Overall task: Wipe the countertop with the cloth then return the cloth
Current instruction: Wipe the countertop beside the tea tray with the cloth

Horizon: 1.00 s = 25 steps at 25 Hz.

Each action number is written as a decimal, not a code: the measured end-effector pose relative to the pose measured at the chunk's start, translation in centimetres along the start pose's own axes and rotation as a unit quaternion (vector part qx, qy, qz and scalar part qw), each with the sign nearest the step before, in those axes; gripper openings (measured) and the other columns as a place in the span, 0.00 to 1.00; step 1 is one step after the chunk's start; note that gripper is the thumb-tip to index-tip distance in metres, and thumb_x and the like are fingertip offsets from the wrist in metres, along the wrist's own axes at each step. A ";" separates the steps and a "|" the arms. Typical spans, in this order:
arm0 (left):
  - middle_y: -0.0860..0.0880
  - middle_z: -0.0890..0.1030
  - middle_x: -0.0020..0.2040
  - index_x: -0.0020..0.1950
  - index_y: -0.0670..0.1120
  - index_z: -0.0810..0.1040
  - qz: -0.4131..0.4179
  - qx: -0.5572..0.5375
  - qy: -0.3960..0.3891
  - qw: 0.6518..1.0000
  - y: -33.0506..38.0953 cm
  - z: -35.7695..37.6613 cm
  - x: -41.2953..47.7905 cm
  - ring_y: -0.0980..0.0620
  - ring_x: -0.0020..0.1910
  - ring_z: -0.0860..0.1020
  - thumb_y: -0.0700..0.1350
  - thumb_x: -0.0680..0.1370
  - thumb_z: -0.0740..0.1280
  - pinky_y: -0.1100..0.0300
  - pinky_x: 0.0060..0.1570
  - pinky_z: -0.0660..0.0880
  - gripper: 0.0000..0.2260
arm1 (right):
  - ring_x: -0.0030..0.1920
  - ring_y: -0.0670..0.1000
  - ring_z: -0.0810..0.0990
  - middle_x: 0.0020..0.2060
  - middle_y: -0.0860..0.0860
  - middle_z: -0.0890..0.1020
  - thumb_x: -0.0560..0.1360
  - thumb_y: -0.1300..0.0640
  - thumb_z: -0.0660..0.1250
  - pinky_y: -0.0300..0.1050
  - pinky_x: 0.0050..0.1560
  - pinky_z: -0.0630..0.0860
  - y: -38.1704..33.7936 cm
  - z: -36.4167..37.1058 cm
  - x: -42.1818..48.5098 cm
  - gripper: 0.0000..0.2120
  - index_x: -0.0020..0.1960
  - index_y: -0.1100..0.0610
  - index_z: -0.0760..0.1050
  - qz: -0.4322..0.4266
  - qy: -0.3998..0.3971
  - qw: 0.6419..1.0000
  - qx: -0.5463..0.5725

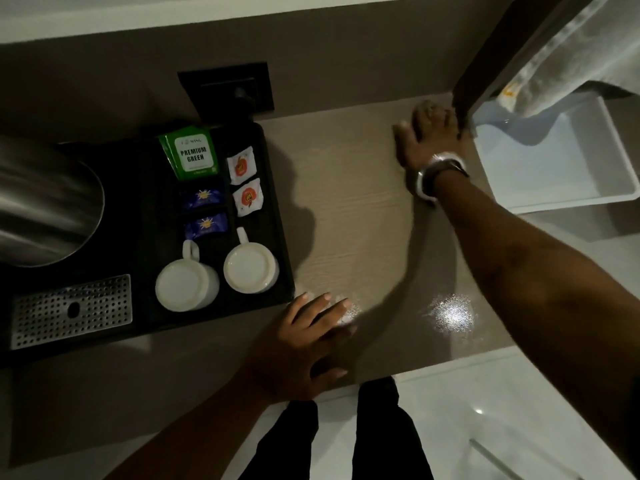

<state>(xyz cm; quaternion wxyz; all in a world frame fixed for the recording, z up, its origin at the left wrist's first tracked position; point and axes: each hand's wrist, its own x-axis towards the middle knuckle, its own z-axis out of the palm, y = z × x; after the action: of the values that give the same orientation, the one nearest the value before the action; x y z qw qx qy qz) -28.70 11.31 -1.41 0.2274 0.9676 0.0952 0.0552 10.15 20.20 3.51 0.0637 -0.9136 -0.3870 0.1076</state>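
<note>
countertop [363, 209], pale wood-grain laminate, runs from the near edge by the person's dark trouser legs [381, 434] to the brown back wall. bright light glare on its near right part.

left hand [304, 344] lies palm down near the front edge, fingers spread and flat on the surface, thumb at the edge, holding nothing. fingertips are just beside the near right corner of the black rectangular tray [277, 188].

tray holds two white ceramic mugs [187, 285], upside down, side by side at its near end. behind them two dark blue sachets [204, 197], two white sachets with an orange logo [242, 166] and a green tea packet marked "premium green" [190, 152]. left of these a brushed steel kettle [45, 199], with a perforated metal drip grille [72, 311] nearer the front.

right hand [429, 133], silver-cased wristwatch [433, 174] on the wrist, reaches to the far right corner of the countertop. fingers extended and spread, at the foot of a dark vertical panel [485, 64]; cannot tell if it grips anything there.

cloth [568, 60], off-white fabric, hangs at upper right beyond that panel, above an open white plastic bin [554, 174]. neither hand touches it.

black wall socket plate [228, 91] sits on the back wall above the tray.
</note>
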 end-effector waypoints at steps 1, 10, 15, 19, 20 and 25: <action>0.46 0.62 0.84 0.79 0.51 0.71 0.001 -0.011 0.003 1.000 0.0 0.0 0.0 0.41 0.82 0.59 0.64 0.83 0.64 0.38 0.79 0.53 0.28 | 0.84 0.59 0.48 0.84 0.54 0.52 0.82 0.35 0.44 0.65 0.81 0.43 -2.7 0.6 1.5 0.35 0.84 0.51 0.54 0.020 -0.011 1.000 -0.005; 0.45 0.65 0.82 0.78 0.52 0.74 -0.003 0.073 -0.062 0.995 0.7 -1.5 0.6 0.40 0.80 0.64 0.65 0.82 0.60 0.39 0.75 0.63 0.28 | 0.84 0.57 0.50 0.83 0.51 0.57 0.86 0.43 0.49 0.58 0.82 0.46 -10.2 4.2 -10.4 0.27 0.83 0.48 0.55 -0.374 -0.091 0.919 -0.086; 0.44 0.68 0.81 0.75 0.50 0.77 -0.001 0.084 -0.052 0.995 0.7 -1.5 0.4 0.38 0.77 0.68 0.64 0.79 0.66 0.38 0.73 0.65 0.28 | 0.83 0.54 0.54 0.82 0.46 0.61 0.84 0.42 0.47 0.60 0.81 0.46 -1.6 4.5 -19.0 0.25 0.80 0.43 0.63 -0.330 -0.109 0.936 -0.051; 0.46 0.66 0.82 0.76 0.52 0.75 -0.011 0.073 -0.049 0.996 0.6 -1.3 0.2 0.40 0.79 0.66 0.64 0.80 0.65 0.39 0.75 0.63 0.28 | 0.83 0.55 0.57 0.82 0.47 0.62 0.81 0.37 0.43 0.62 0.80 0.53 7.2 3.4 -21.6 0.30 0.80 0.42 0.63 -0.115 -0.055 0.991 -0.041; 0.46 0.65 0.82 0.77 0.52 0.75 -0.012 0.071 -0.045 0.996 0.6 -1.2 0.1 0.41 0.79 0.65 0.64 0.80 0.65 0.40 0.75 0.62 0.28 | 0.83 0.56 0.57 0.82 0.49 0.61 0.81 0.36 0.42 0.62 0.80 0.52 8.6 2.6 -21.0 0.31 0.80 0.43 0.64 -0.057 -0.042 0.997 -0.025; 0.46 0.67 0.81 0.75 0.51 0.77 0.010 0.070 -0.025 0.997 0.3 -1.1 0.4 0.40 0.79 0.65 0.64 0.79 0.65 0.42 0.76 0.59 0.28 | 0.84 0.58 0.51 0.84 0.51 0.56 0.80 0.37 0.39 0.63 0.82 0.45 5.7 3.0 -21.3 0.33 0.82 0.46 0.58 0.065 -0.015 0.998 -0.005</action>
<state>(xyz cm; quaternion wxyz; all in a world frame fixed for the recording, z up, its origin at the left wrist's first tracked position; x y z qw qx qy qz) -28.43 11.59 -0.24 0.1612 0.9830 0.0836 0.0259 -1.06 1.02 2.56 0.0463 -0.9356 -0.3278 0.1229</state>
